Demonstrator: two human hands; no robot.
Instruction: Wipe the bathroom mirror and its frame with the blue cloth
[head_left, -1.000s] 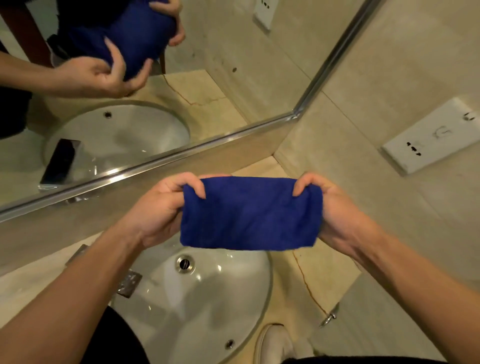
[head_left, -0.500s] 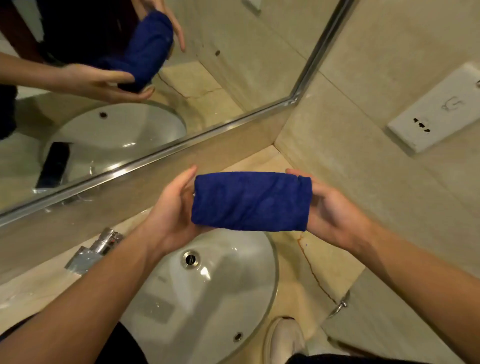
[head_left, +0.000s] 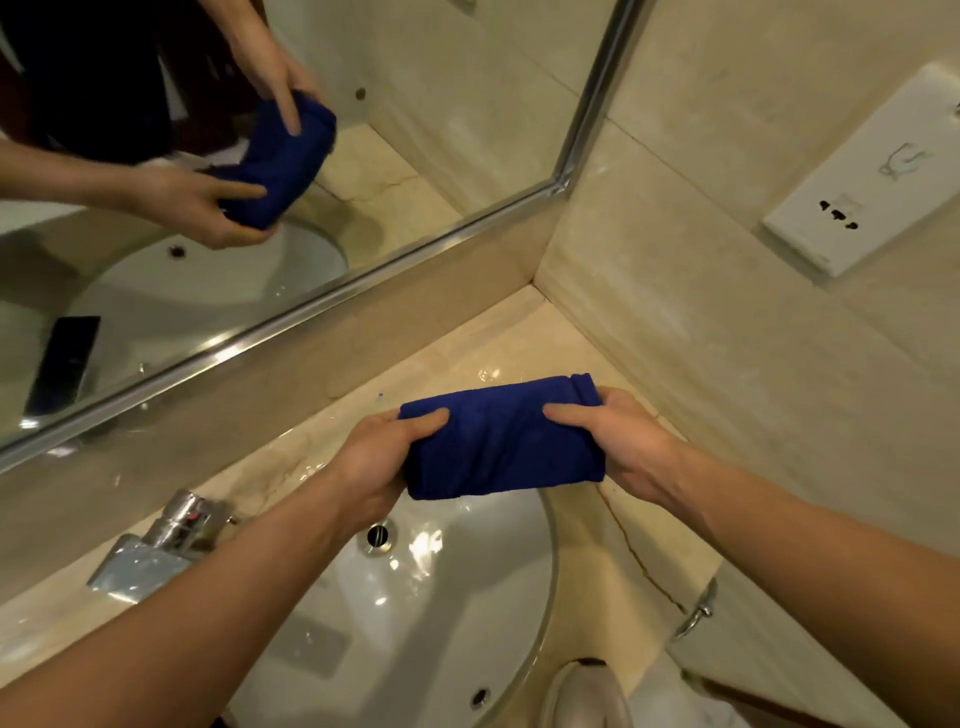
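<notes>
Beige stone lines this bathroom corner, and the work is staged over the basin. Blue cloth (head_left: 501, 439) is now folded into a compact wad, where a second ago it hung as a flat sheet between the hands; it is held in the air above the bench (head_left: 524, 338), well apart from the glass. Left hand (head_left: 374, 462) has its grip closed on the cloth's left end, right hand (head_left: 618, 441) on its right end, thumbs across the top. Judgement: the pad is made ready, wiping not begun. Mirror (head_left: 415, 156) and its metal frame (head_left: 291, 325) stand untouched behind. Below lie the white basin (head_left: 441, 597) and a chrome tap (head_left: 156, 545); a socket plate (head_left: 862, 182) sits on the right wall.
</notes>
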